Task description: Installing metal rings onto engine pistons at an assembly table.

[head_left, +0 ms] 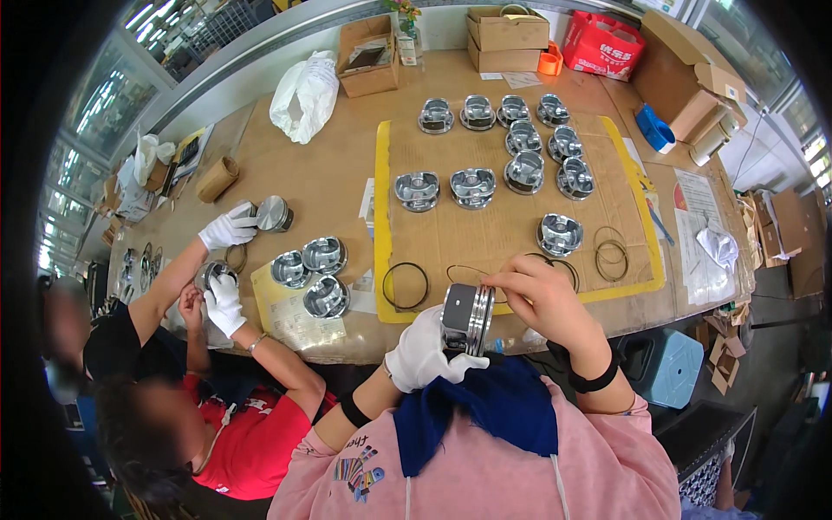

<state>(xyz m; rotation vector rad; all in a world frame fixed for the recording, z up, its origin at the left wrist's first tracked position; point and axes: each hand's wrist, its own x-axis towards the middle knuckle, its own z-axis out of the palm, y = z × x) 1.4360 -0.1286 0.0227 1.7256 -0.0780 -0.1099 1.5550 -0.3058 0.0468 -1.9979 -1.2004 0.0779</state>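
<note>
My left hand (420,355), in a white glove, is wrapped round a metal piston (465,316) with a dark skirt patch and ring grooves, tilted on its side in front of my chest. Bare, my right hand (544,299) pinches a thin piston ring (466,267) beside the piston's grooved end. Its fingertips partly hide where ring and piston meet. On the yellow-edged cardboard mat (520,290) just beyond lie a dark ring (406,287) at the left and several thin rings (612,253) at the right. A shiny piston (560,234) stands beyond my right hand.
More pistons (472,187) stand in rows on the mat; several others (326,297) sit left of it. Two people work at the left, one gloved hand (229,227) touching a piston (275,213). Boxes (507,39), a white bag (305,94) and a blue tray (654,130) line the back.
</note>
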